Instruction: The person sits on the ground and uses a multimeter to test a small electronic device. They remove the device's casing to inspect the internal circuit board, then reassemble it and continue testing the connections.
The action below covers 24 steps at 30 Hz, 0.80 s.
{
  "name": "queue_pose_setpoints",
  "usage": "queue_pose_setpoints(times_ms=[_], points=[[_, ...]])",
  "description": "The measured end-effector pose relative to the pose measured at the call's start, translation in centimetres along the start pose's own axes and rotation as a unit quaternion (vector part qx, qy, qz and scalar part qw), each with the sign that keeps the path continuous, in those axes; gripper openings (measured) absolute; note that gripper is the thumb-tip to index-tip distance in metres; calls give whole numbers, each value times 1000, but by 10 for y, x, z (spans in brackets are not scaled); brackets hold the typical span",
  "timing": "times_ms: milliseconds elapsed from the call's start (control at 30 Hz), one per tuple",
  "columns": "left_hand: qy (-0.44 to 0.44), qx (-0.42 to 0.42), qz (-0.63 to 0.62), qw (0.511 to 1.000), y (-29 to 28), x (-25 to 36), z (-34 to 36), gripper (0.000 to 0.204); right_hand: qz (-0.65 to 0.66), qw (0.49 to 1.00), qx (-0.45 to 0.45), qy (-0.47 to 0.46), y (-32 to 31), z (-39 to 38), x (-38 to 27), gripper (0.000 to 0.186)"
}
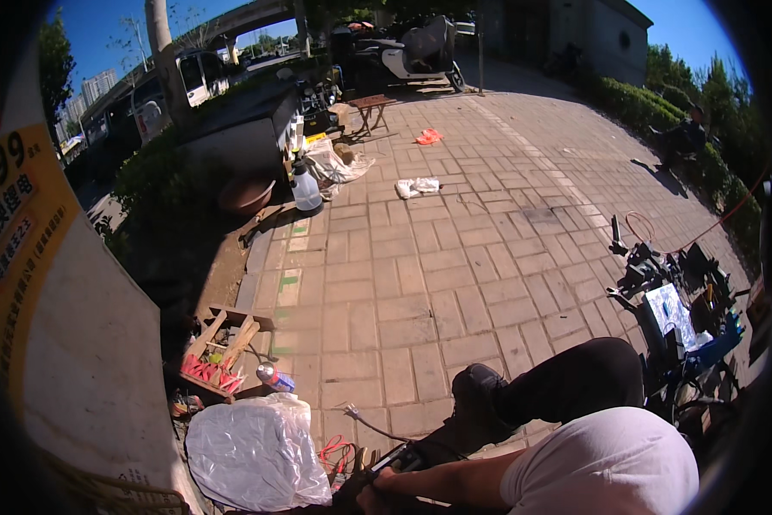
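Note:
My right hand [389,482] reaches in low from the right, its forearm coming out of a white sleeve [605,463]. Its fingers are closed at a small dark elongated object [396,455], whose kind I cannot make out. A dark cable [376,427] runs from near there to a pale connector [352,412] above the paving. A shaded patch of skin below the right hand may be part of my left hand; its fingers cannot be made out. Red wire leads [338,452] lie just left of the hand, beside a round seat-like thing in clear plastic wrap [253,451].
A wooden tray [199,386] with red-handled tools and a spray can [276,378] stand at the left, by a white panel [94,335]. A bent leg with a dark shoe [482,382] crosses the front. Cluttered equipment [674,318] stands right; a sprayer bottle [305,187] stands farther off.

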<state>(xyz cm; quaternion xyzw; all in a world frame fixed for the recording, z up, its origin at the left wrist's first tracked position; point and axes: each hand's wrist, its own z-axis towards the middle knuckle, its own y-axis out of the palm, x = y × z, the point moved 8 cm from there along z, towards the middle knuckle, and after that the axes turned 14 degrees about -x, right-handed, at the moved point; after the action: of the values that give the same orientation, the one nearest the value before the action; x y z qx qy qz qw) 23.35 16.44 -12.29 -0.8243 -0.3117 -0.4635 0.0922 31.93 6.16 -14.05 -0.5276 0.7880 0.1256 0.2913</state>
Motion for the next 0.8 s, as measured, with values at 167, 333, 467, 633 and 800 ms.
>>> queue_pose_setpoints(times_ms=[167,333,467,633,800], points=[[186,-34,235,953,-3,25,-27,16,28,1000,7,-2,14,15,-15,34],[-17,-47,-81,995,-19,-7,-73,19,-7,998,-33,45,49,24,7,33],[15,-46,-126,991,-18,-14,-85,29,50,998,-32,-28,45,13,22,36],[-11,23,-250,968,-25,-45,-79,31,37,994,-83,-56,41,-10,5,35],[6,20,-320,947,-21,-58,-84,31,15,995,-88,-34,44,-28,-13,31]])
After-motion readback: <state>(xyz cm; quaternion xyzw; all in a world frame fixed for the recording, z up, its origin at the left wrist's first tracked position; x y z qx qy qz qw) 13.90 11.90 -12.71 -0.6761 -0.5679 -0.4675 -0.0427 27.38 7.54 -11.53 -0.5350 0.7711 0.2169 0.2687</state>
